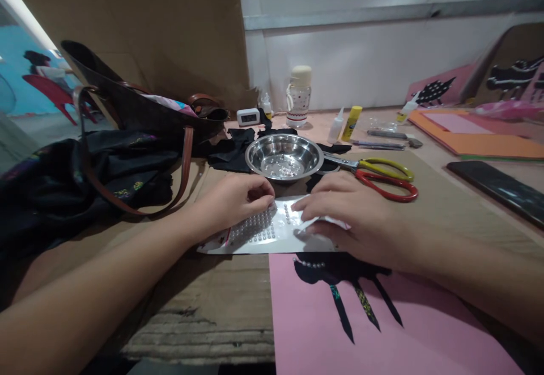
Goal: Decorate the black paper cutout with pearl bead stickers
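At the far upper left of the frame, a person (51,75) sat on a red chair (46,93). Right of this, a dark bag (153,115) with brown handles stood open, and black cloth (123,165) with coloured glitter lay below it.

The left hand (233,199) was at the centre of the frame, thumb and forefinger drawn nearly together at the pearl sheet (255,230); whether a pearl was held could not be told. The sheet lay flat at the centre, bearing rows of small pearls.

Directly above it stood a metal bowl (254,164) with small pieces inside, and farther up a cream-lidded bottle (299,100). At lower centre, a pink paper (306,324) carried a black cut-out (327,273) with a short row of pearls.

The right hand (352,202) rested over the sheet's right part, fingers slightly spread, a raised white fold beside the thumb; its grip could not be confirmed. Scissors (364,163) lay beyond it. A dark phone (501,189) lay at the right edge.
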{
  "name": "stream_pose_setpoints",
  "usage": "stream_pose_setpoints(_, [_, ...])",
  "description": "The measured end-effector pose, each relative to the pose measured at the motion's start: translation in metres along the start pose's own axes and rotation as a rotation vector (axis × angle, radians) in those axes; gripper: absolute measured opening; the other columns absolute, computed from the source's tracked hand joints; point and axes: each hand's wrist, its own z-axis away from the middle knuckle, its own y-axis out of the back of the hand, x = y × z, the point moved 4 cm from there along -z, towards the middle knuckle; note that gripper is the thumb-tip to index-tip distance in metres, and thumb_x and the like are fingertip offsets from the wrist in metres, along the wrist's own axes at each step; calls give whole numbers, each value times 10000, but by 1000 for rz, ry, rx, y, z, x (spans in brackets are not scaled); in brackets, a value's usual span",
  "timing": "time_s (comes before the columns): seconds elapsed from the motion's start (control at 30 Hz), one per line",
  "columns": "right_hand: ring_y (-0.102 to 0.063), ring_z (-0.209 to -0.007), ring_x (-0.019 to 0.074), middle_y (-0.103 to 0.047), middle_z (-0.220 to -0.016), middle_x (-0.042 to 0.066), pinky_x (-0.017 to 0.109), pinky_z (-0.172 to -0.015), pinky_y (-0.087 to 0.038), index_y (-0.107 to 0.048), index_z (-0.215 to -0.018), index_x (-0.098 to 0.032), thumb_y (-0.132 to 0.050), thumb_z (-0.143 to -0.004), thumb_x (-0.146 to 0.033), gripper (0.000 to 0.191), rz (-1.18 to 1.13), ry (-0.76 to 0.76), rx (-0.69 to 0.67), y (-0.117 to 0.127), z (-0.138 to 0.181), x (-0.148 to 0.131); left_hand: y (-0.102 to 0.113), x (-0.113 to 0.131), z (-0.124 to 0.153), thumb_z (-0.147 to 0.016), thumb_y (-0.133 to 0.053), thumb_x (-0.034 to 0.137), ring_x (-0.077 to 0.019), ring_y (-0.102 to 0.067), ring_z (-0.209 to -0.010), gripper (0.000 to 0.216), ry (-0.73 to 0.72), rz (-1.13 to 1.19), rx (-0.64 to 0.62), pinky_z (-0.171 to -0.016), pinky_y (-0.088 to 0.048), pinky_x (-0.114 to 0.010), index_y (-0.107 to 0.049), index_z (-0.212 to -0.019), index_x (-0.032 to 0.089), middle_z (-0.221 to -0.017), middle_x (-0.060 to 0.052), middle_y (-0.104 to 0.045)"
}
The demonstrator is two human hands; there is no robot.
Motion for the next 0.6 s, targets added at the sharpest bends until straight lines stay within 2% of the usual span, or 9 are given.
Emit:
stream_pose_setpoints(0.1, [-592,-984,205,-729,-983,56,347,-875,-442,-689,-960,-192,-538,-981,-233,158,72,1,43,0,-1,16,2,2,1,-880,-595,302,-154,-643,-711,138,-5,-20,2,-654,-455,-262,-693,-857,207,-786,1,-729])
stream_pose_setpoints(0.17, [-598,-1004,229,-737,-1009,67,374,-900,-443,-705,-931,-187,-539,-978,-247,182,153,33,-15,2,-4,27,3,3,2,-884,-594,314,-156,-646,-724,153,-1,-26,2,-671,-457,-268,-697,-852,206,-798,-2,-733])
stream_pose_setpoints(0.23, [-614,-990,254,-740,-1002,78,398,-890,-446,-720,-932,-194,-539,-975,-315,222,244,-1,-78,11,-6,43,3,2,2,-886,-594,326,-159,-649,-735,165,4,-39,-1,-679,-460,-272,-703,-853,206,-808,-5,-736])
stream_pose_setpoints(0.33, [-636,-828,247,-737,-919,69,373,-720,-448,-722,-933,-238,-488,-967,-390,281,361,-335,-161,39,6,86,2,1,3,-886,-595,337,-162,-654,-742,173,-1,-57,2,-685,-466,-274,-710,-864,208,-812,-4,-735])
stream_pose_setpoints(0.37, [-642,-814,249,-739,-956,67,364,-677,-439,-722,-960,-254,-489,-951,-407,279,376,-448,-208,49,15,102,2,0,3,-889,-592,338,-162,-655,-742,177,0,-58,8,-684,-468,-274,-711,-869,208,-813,-3,-735])
stream_pose_setpoints(0.43, [-647,-751,244,-741,-956,55,347,-606,-426,-718,-995,-274,-525,-894,-377,241,324,-611,-378,60,36,129,3,-1,3,-897,-584,329,-162,-657,-739,177,0,-61,22,-679,-468,-275,-711,-874,208,-814,-3,-734])
stream_pose_setpoints(0.47, [-654,-780,251,-737,-997,58,344,-604,-435,-707,-1054,-277,-556,-857,-358,261,271,-631,-449,63,45,139,3,-2,3,-900,-581,320,-162,-657,-736,173,-3,-67,32,-674,-466,-275,-712,-876,209,-814,-3,-734])
stream_pose_setpoints(0.53, [-665,-867,268,-708,-1150,69,345,-627,-468,-644,-1231,-296,-607,-799,-337,436,181,-650,-518,63,60,156,3,-1,2,-902,-584,292,-160,-652,-729,155,-27,-90,39,-671,-461,-276,-713,-881,209,-813,-3,-732])
stream_pose_setpoints(0.6, [-663,-929,277,-677,-1231,72,351,-672,-487,-593,-1307,-312,-620,-793,-370,518,164,-631,-528,59,66,167,2,0,2,-903,-588,268,-161,-647,-740,140,-70,-120,44,-685,-461,-279,-712,-883,205,-822,-8,-726])
